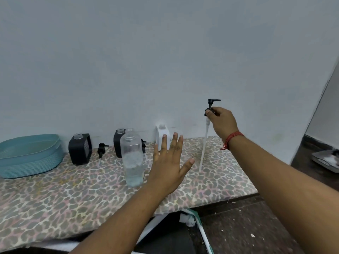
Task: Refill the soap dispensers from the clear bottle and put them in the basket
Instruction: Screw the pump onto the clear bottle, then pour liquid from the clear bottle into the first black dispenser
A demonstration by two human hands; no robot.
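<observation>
A clear bottle (132, 158) stands uncapped mid-table with a little liquid at its bottom. Behind it are two black dispensers, one at the left (80, 149) and one partly hidden by the bottle (118, 142), plus a white dispenser (161, 135) by the wall; all three have open necks. My right hand (221, 121) pinches a black pump head (211, 105) lifted in the air, its long white tube (204, 149) hanging down to the table. My left hand (169, 162) hovers with fingers spread, just right of the clear bottle. A teal basket (29, 154) sits far left.
Another black pump head (101, 148) lies on the leopard-print tablecloth (73, 195) between the two black dispensers. The wall runs close behind the table. Dark floor (256, 226) and the table's right edge lie at the right, with a grey object (326, 159) beyond.
</observation>
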